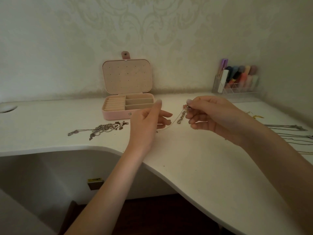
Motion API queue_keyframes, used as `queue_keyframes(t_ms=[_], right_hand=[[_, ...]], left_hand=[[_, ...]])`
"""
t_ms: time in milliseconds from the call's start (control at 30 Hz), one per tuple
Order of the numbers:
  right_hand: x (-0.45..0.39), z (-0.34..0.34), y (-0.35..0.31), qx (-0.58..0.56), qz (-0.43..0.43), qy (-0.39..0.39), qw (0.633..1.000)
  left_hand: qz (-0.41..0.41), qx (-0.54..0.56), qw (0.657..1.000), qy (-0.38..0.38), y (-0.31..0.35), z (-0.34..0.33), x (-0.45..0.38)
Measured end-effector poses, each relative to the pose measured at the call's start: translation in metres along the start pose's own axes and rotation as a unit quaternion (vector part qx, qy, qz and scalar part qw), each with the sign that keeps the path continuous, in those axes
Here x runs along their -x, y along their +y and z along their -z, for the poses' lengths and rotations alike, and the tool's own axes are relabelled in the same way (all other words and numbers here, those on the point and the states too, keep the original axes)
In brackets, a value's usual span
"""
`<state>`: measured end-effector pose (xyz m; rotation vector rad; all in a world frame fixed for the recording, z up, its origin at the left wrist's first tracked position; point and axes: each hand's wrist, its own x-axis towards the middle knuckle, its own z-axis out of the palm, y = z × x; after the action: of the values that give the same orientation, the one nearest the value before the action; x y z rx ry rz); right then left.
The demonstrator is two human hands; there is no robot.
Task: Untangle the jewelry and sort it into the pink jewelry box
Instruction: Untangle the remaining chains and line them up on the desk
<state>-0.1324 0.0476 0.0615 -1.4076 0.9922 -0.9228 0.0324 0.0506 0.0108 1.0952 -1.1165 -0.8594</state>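
A sparkly bracelet (181,117) dangles from the right hand (210,114), pinched at its clasp above the tabletop (194,158). The left hand (149,121) hovers just beside it, fingers relaxed. The pink jewelry box (125,106) sits open near the tabletop's back edge, a tangled chain pile (101,129) towards the left.

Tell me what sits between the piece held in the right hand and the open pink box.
Only the left hand does: it hovers between the right hand, which pinches the dangling chain, and the pink jewelry box. The box stands open and its compartments look empty. The tangled silver chains lie off to the left, outside that path.
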Motion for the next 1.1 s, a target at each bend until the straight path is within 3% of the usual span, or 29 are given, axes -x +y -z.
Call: queue_keyframes(t_ms=[200,333,467,633,833,967,1100], right_hand=[[0.002,0.000,0.000,0.042,0.023,-0.013,0.999],[0.002,0.002,0.000,0.058,0.027,-0.008,0.998],[0.003,0.003,0.000,0.089,0.022,-0.002,0.996],[0.002,0.001,0.002,0.092,0.011,0.017,0.996],[0.002,-0.006,0.007,0.093,-0.013,0.026,0.995],[0.001,-0.007,0.008,0.088,-0.022,0.022,0.996],[0.000,-0.007,0.009,0.076,-0.026,0.029,0.996]], left_hand=[[-0.036,-0.045,0.995,-0.083,0.000,-0.004,0.005],[-0.130,-0.184,0.972,-0.068,-0.002,-0.004,0.009],[-0.170,-0.245,0.954,-0.023,-0.004,-0.002,0.005],[-0.248,-0.261,0.932,0.031,-0.008,-0.006,0.006],[-0.443,-0.282,0.849,0.055,-0.012,-0.006,0.010],[-0.485,-0.302,0.817,0.071,-0.016,-0.004,0.009],[-0.485,-0.306,0.817,0.056,-0.016,-0.004,0.009]])
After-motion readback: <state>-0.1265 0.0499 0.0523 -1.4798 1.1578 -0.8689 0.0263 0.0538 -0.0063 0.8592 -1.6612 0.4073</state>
